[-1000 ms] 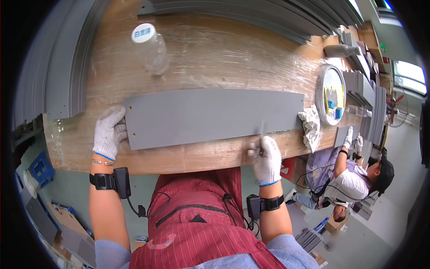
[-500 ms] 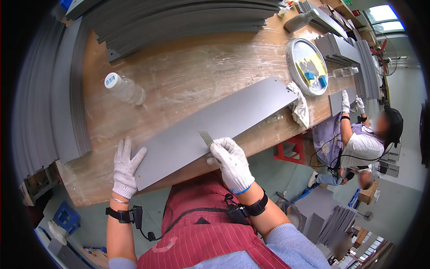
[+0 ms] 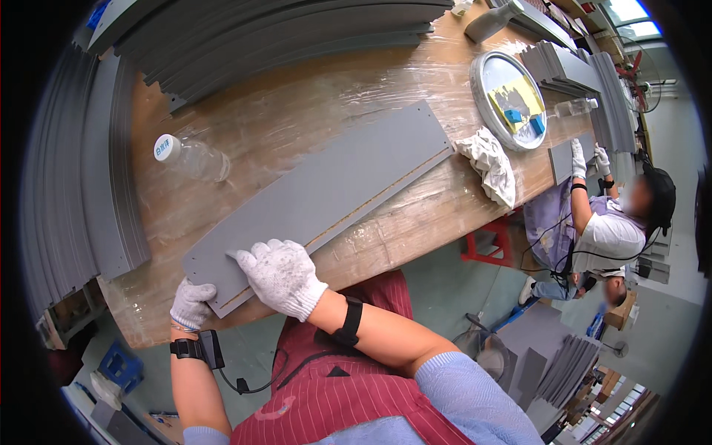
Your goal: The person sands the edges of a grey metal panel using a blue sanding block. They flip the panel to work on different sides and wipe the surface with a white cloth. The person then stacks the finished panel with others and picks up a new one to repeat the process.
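A long grey panel [image 3: 337, 174] with small holes near its ends lies slantwise on the table before me. A narrow brown line runs along its near long side. My left hand [image 3: 194, 302], in a white knit glove, is closed round the panel's near left corner, thumb on top. My right hand [image 3: 285, 278], gloved likewise and smudged, is closed over the panel's near side close to that end. The thin grey-green strip it held earlier is mostly hidden; what shows by the fingertips is too small to make out surely.
A clear bottle [image 3: 194, 159] with a white cap lies left on the wooden table [image 3: 400, 237]. Grey panels are stacked left [image 3: 59, 178] and far [image 3: 282, 44]. Rightward are a crumpled white cloth [image 3: 489, 165], a round lid [image 3: 480, 89] bearing blue blocks, and a gloved co-worker [image 3: 615, 222].
The panel has shifted left, baring the cloth and showing a brown line along its near side. My right hand has moved left and down; my left hand now grips the corner instead of lying spread.
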A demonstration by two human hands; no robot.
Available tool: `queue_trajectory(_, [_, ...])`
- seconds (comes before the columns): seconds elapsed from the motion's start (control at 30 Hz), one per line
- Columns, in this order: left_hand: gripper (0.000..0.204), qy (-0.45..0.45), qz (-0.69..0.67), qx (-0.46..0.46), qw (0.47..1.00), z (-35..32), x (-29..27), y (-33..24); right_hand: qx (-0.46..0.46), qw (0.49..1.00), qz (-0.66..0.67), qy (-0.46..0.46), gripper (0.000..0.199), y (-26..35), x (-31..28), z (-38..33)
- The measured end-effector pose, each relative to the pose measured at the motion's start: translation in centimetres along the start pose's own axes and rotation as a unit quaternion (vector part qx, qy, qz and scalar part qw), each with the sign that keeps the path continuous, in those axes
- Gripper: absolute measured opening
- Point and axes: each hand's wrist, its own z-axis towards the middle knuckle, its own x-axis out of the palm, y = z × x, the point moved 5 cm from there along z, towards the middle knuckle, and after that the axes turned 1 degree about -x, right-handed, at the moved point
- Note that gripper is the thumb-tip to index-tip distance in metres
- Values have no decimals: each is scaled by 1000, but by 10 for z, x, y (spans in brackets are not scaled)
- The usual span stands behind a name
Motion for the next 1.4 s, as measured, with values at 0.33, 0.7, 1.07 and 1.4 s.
queue_trajectory(0.33, [42,-203,46,96,973,1,-4,-5,234,913,-259,-214,17,-217,-112,-24])
queue_trajectory(0.7, [49,-369,37,133,919,8,-2,-2,71,989,-128,35,35,-109,-32,17])
queue_trajectory(1.07, [46,-383,53,148,910,4,1,-3,90,977,-153,-116,50,-151,-72,-22])
queue_trajectory(1.4, [50,-402,83,160,898,3,-14,1,70,988,-128,-51,52,-129,-59,-23])
